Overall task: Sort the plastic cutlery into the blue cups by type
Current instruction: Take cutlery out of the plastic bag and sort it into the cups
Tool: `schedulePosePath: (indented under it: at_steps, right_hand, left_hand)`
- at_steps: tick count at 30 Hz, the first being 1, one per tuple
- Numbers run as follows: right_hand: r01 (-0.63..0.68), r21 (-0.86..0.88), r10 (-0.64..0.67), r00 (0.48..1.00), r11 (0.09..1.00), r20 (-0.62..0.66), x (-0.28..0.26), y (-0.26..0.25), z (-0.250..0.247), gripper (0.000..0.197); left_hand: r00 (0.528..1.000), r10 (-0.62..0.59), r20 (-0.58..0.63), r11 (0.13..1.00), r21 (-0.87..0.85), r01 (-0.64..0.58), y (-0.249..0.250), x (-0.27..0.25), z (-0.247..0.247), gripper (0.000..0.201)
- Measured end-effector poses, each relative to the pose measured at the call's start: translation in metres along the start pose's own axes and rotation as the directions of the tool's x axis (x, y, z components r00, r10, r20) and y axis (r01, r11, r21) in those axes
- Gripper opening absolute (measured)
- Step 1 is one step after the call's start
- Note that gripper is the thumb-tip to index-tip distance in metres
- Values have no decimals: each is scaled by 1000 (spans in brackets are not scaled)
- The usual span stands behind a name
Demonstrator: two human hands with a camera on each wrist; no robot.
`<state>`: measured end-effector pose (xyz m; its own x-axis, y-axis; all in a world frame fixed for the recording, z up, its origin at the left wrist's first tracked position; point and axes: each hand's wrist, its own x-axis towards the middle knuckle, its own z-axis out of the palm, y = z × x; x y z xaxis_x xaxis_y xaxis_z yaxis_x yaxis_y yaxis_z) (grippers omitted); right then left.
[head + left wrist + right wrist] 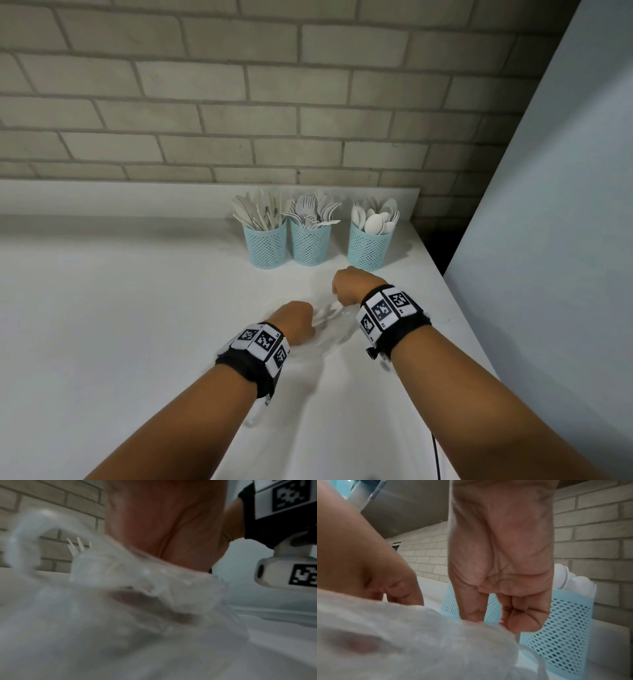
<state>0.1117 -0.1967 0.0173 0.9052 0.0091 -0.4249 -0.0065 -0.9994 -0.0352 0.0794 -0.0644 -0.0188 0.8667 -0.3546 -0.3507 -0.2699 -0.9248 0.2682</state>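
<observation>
Three blue mesh cups stand at the back of the white counter: the left cup [266,245] holds knives, the middle cup [310,243] forks, the right cup [368,246] spoons. In front of them lies a clear plastic bag [330,334], and white cutlery [324,313] shows through it. My left hand [298,321] grips the bag's left side. My right hand [346,288] has its fingers curled and pinches the bag's edge [486,623] just in front of the spoon cup [559,631]. White fork tines [78,546] stick up behind the bag [120,572] in the left wrist view.
A brick wall [239,102] rises behind the counter, with a low white backsplash [137,198] along it. A pale panel [565,205] stands to the right, past the counter's right edge [455,301]. A black cable [436,455] hangs near my right forearm.
</observation>
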Motion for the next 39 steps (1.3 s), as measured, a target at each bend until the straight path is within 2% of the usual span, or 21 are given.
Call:
schedulePosePath:
  at_steps: [1,3,6,9,11,14,17,19,20,21,23,24,25,28,29,33,35,39]
  right_hand:
    - [-16,5,16,1000,1000,-7,-1,2,2,44]
    - [-36,10,36,999,999,-2,-2,7,4,47]
    - [-33,48,34,999,998,-1,-3,12,5,46]
    - [10,75,-10,1000,997,-3,-5,15,7,45]
    - [39,97,-40,999,994,5,-7,17,5,46]
    - [44,102,-45,999,994,7,-10,18,-3,48]
    - [77,185,-73,997,980,-32,-11,17,-15,52]
    - [128,391,-88,989,911,-119,-9,15,-25,46]
    - [156,534,-83,984,831,-158,-10,13,-29,41]
    - [172,687,-70,982,706,-175,-10,11,-33,36]
    - [151,912,-51,988,382,-143,-12,6,-38,31]
    - [142,953,-60,990,267,-130,-13,4,-40,32]
    - [147,963,-81,988,224,-132,-13,3,-41,35]
    - [225,931,-125,973,287,-197,-11,-1,-37,28]
    - [246,929,-120,968,278,-220,-9,-2,-35,24]
    - [244,964,-98,967,104,-234,-6,-4,-33,18]
    - [221,973,-101,972,66,-213,-6,-4,-34,15]
    - [210,969,-94,976,129,-198,-8,-7,-36,23]
  left_hand:
    - [1000,-7,17,1000,-12,8,-3,3,0,23]
    - [999,-3,37,999,-33,4,-7,3,-3,30]
    - [1000,2,4,994,-113,-2,-12,0,-12,26]
    - [999,-9,-43,968,-250,-2,-24,5,-13,45]
    - [998,-25,-53,904,-427,0,-27,6,-15,50]
    - [997,-41,-71,749,-662,-16,-26,0,-21,42]
    - [995,-61,-84,628,-777,-27,-24,-6,-28,32]
    - [994,-55,-97,547,-836,-52,-24,-9,-34,22]
    - [994,-47,-97,493,-868,-61,-24,-10,-36,15]
    - [994,-37,-98,441,-895,-72,-23,-12,-39,10]
    - [995,-30,-97,359,-930,-80,-20,-13,-44,16]
    - [995,-29,-94,332,-940,-79,-19,-13,-45,18]
    - [995,-28,-91,312,-947,-78,-18,-12,-47,19]
    - [995,-36,-95,272,-959,-82,-15,-10,-49,17]
    - [994,-41,-104,256,-962,-90,-14,-10,-49,16]
    - [991,-72,-111,162,-982,-98,-15,-8,-45,9]
    - [991,-84,-104,131,-987,-92,-17,-7,-44,10]
    - [985,-122,-126,151,-983,-107,-16,-4,-42,13]
